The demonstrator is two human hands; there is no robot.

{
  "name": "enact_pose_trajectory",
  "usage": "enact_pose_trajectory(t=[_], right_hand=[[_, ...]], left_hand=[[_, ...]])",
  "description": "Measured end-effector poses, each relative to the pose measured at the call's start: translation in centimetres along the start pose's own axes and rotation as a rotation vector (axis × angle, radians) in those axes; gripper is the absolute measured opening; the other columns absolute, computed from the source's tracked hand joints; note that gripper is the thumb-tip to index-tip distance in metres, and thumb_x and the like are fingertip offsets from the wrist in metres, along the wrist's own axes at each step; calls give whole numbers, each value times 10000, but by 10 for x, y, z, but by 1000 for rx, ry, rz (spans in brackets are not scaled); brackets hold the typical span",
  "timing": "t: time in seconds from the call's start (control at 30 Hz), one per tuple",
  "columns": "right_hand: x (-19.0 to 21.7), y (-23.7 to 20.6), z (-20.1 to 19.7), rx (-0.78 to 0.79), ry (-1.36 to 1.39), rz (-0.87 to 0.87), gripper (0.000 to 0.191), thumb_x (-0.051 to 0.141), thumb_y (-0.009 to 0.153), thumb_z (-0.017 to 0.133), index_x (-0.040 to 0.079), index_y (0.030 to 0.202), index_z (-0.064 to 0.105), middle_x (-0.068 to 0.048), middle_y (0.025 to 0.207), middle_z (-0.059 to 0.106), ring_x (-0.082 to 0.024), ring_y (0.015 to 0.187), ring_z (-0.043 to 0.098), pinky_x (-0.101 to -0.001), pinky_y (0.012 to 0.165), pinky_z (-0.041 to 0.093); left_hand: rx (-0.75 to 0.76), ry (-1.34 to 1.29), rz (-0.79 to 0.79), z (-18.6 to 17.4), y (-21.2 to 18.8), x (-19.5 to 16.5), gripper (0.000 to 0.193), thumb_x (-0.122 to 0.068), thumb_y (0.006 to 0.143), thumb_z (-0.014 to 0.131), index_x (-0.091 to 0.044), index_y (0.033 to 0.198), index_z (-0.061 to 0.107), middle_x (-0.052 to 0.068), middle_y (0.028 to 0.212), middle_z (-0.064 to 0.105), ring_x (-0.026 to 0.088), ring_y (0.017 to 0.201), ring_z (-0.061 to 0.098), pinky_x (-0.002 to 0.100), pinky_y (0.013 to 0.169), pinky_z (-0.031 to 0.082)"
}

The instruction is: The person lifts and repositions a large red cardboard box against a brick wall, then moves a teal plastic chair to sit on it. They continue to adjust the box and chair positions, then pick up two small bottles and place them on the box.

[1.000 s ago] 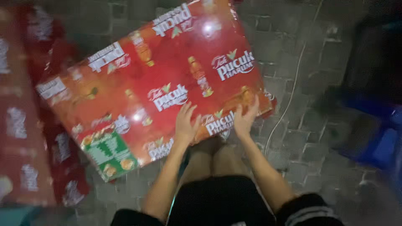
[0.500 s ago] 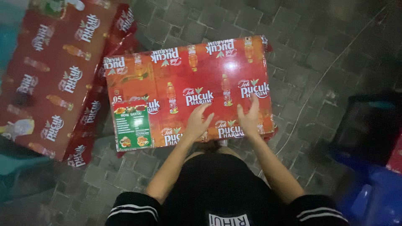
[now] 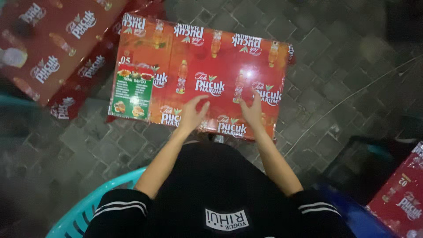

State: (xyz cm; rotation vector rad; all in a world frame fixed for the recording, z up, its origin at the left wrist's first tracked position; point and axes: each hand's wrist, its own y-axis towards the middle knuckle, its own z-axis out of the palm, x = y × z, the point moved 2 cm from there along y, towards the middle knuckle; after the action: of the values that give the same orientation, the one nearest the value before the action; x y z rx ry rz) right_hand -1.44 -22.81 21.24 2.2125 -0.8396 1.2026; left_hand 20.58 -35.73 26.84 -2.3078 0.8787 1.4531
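Seated on a teal plastic chair [image 3: 88,207], leaning forward. Left hand [image 3: 191,115] and right hand [image 3: 253,110] apart, fingers spread loosely, resting flat on the near edge of the red tabletop [image 3: 202,57], gripping nothing. Green menu card [image 3: 132,91] lying at its left corner. Beyond, another red tabletop [image 3: 48,48] over grey paving [image 3: 343,66].
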Motion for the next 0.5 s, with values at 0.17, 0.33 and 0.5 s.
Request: enact_pose_trajectory(t=[0.17,0.33,0.5], right_hand=[[23,1,8,43,91,46,636,246,941,748,-9,1458,477,-196,1386,567,-299,1283,547,-410,1096,440],[34,-2,10,93,165,103,587,214,950,724,9,1443,480,-185,1380,557,-271,1261,566,-392,1019,505],[36,-1,21,175,172,110,597,182,912,740,85,1450,499,-158,1386,582,-255,1240,584,-392,984,522]], left_hand=[[-99,64,-96,-22,-16,-3,266,-234,977,691,-56,1173,716,164,1062,762,296,1011,746,364,877,555],[-170,11,-78,-29,-34,9,262,-230,991,686,-40,1171,701,155,1074,764,270,1034,744,353,902,551],[-205,35,-86,-41,-53,18,253,-213,1016,655,-35,1188,704,157,1074,763,258,1033,736,362,917,540]])
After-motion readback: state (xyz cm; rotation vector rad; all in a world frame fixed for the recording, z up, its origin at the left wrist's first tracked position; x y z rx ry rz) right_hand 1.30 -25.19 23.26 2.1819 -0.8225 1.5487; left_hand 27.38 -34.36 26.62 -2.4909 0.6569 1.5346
